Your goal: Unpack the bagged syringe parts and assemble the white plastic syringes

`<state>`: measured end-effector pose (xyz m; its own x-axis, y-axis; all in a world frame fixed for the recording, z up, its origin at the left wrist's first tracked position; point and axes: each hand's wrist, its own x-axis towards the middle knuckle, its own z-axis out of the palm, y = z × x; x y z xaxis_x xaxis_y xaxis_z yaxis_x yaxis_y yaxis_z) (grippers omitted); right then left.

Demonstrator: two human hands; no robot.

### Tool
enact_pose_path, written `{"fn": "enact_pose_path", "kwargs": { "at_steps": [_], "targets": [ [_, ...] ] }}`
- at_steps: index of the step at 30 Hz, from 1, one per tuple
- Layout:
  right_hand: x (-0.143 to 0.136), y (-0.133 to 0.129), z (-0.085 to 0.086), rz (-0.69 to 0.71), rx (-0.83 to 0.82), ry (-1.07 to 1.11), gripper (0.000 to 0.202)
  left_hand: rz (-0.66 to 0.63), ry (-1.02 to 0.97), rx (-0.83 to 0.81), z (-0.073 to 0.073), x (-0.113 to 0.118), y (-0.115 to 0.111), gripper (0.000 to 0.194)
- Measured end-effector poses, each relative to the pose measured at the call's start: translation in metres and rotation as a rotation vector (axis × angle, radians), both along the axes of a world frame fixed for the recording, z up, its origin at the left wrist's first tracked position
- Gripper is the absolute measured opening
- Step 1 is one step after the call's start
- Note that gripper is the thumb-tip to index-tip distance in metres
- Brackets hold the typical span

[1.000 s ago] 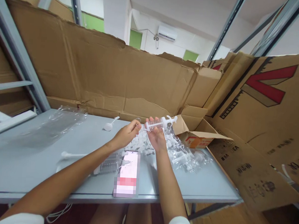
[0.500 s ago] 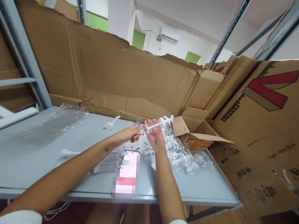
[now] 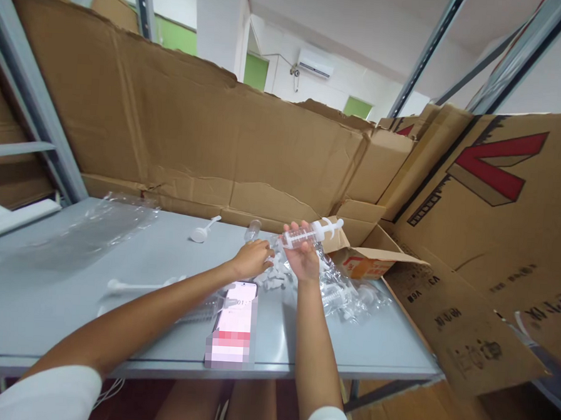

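Note:
In my right hand (image 3: 306, 264) lies a clear plastic syringe (image 3: 301, 237) with a white plunger and handle, tilted up to the right, fingers curled round its barrel. My left hand (image 3: 253, 259) is apart from it, over a heap of small white plastic parts (image 3: 276, 277). Its fingers are bent down, and what they pinch, if anything, is hidden. A clear tube (image 3: 252, 230) stands just behind that hand. Several more clear syringe barrels (image 3: 204, 309) lie on the table, partly behind my left forearm.
A phone (image 3: 235, 317) lies near the front edge of the grey table (image 3: 160, 348). Right of the heap are a clear bag of parts (image 3: 344, 298) and an open carton (image 3: 367, 261). A white plunger (image 3: 201, 232) and plastic bag (image 3: 105, 219) lie left. Cardboard walls (image 3: 246, 152) stand behind.
My left hand has left the syringe's tip and dropped to the white parts. My right hand still holds the syringe, now slightly further right. The view has shifted a little.

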<state>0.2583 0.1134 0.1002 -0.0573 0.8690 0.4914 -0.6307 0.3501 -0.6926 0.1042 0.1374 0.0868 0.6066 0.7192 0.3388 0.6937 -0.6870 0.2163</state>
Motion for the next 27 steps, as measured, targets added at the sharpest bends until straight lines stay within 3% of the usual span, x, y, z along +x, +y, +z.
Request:
{"fn": "enact_pose_path", "kwargs": {
  "at_steps": [3,8,11,15,18,21,25,27],
  "targets": [
    [-0.005,0.004,-0.001,-0.002,-0.057,-0.026,0.044,0.048,-0.073,0.052,0.005,-0.002,0.006,0.024],
    [-0.018,0.009,-0.004,-0.095,-0.214,-0.132,0.045,0.108,-0.553,0.066,0.032,-0.023,0.011,0.028],
    [-0.027,0.006,-0.002,-0.082,-0.247,-0.27,0.046,0.107,-0.714,0.001,0.05,-0.038,0.005,0.036],
    [-0.036,-0.004,0.004,-0.053,-0.131,-0.537,0.047,0.055,-0.554,0.128,0.068,-0.055,-0.008,0.053],
    [-0.038,-0.011,0.008,-0.094,-0.032,-0.673,0.049,-0.033,-0.396,0.029,0.075,-0.07,-0.014,0.05],
    [-0.037,-0.011,0.007,-0.135,-0.034,-0.764,0.051,-0.084,-0.301,-0.032,0.077,-0.084,-0.017,0.05],
    [-0.037,-0.009,0.003,-0.18,-0.031,-0.813,0.042,-0.111,-0.144,0.207,0.081,-0.093,-0.028,0.056],
    [-0.038,-0.01,0.003,-0.126,-0.042,-0.816,0.037,-0.175,-0.047,0.263,0.079,-0.09,-0.034,0.049]
  ]
}}
